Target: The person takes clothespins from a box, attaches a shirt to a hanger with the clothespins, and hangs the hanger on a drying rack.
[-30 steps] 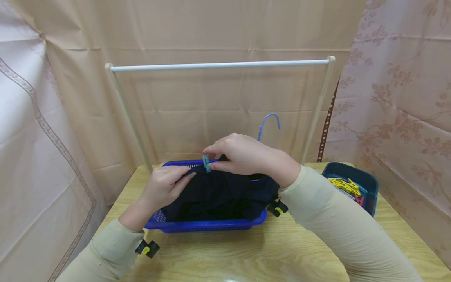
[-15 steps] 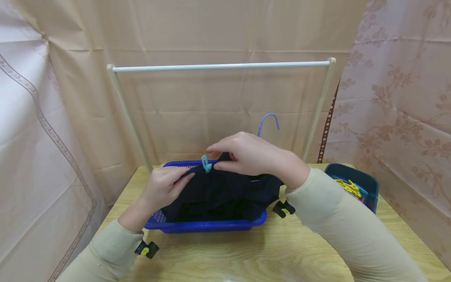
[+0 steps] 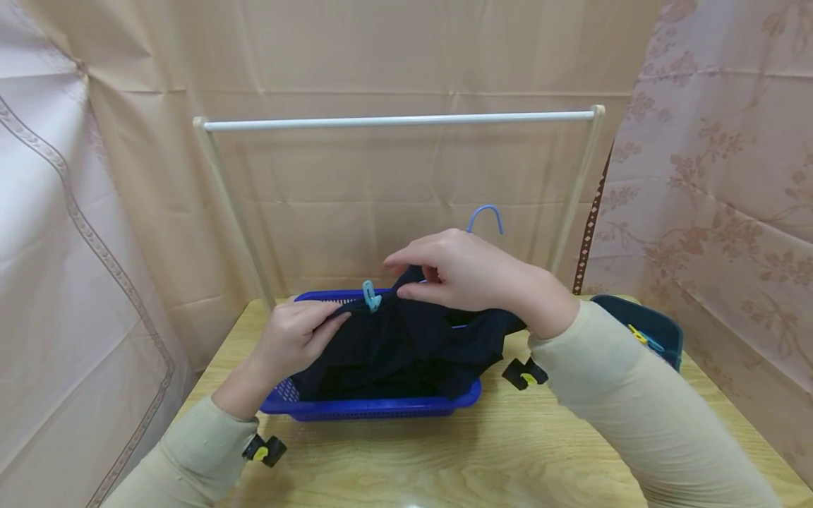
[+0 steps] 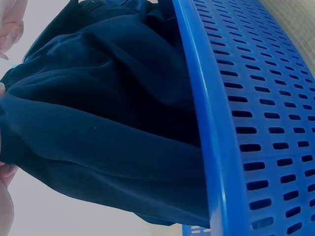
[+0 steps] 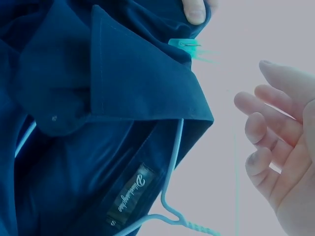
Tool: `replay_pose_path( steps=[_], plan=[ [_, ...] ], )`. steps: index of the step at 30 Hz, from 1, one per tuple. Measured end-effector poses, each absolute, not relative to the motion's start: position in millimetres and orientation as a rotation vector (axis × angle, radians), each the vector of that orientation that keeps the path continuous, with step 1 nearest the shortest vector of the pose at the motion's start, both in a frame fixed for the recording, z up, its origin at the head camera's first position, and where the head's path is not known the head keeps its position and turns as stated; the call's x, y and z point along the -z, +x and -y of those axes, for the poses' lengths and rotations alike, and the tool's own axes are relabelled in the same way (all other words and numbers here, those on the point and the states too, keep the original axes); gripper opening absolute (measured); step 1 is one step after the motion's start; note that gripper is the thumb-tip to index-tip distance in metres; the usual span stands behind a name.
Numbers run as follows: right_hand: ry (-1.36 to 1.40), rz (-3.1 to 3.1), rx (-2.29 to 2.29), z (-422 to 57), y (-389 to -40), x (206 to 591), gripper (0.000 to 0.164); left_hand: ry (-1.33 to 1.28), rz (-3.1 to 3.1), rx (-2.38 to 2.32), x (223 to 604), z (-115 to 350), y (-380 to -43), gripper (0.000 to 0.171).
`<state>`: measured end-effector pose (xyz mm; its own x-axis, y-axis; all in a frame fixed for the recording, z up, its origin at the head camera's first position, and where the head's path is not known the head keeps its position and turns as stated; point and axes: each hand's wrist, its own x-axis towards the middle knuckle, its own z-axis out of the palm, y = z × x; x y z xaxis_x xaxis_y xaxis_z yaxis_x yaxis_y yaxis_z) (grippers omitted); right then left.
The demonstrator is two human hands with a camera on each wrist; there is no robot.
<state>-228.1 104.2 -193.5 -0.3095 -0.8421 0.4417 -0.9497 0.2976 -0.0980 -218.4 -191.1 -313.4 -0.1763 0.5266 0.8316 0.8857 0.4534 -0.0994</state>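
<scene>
A dark navy collared shirt [image 3: 394,346] lies bunched in the blue basket [image 3: 387,407], its upper edge lifted. My left hand [image 3: 295,335] pinches that edge between thumb and fingers. Just right of those fingertips, a light-blue clothespin [image 3: 372,299] is clipped onto the cloth and stands upright. The right hand [image 3: 470,275] hovers near the collar with fingers loosely bent; in the right wrist view a gap separates it from the shirt. Inside the collar runs a blue hanger [image 5: 173,162], beside a sewn label [image 5: 130,194]. Its hook rises behind my right hand in the head view.
A white rail [image 3: 406,121] on two posts spans the space behind the basket. On the right of the wooden table [image 3: 444,458] stands a dark green tray [image 3: 644,319] with yellow clothespins [image 3: 637,334], partly hidden by my right sleeve.
My right hand has let go of the clothespin and drawn back to the right, covering more of the tray and hook. The clothespin stays on the shirt; the left hand keeps its grip.
</scene>
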Motion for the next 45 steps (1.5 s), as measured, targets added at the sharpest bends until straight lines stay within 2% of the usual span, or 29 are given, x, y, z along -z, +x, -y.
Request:
replay_pose_path(
  steps=[19, 29, 41, 45],
  plan=[
    [1.639, 2.054, -0.524, -128, -232, 183, 0.030, -1.214, 1.798, 0.530, 314, 194, -217, 0.031],
    [1.552, 2.103, -0.536, -146, -231, 178, 0.030, -1.219, 1.824, 0.539, 314, 197, -217, 0.032],
    [1.518, 1.998, -0.561, -175, -236, 173, 0.039, -1.221, 1.830, 0.543, 313, 198, -218, 0.034],
    [1.485, 1.978, -0.550, -186, -240, 173, 0.026, -1.222, 1.839, 0.539, 314, 199, -218, 0.035]
  ],
)
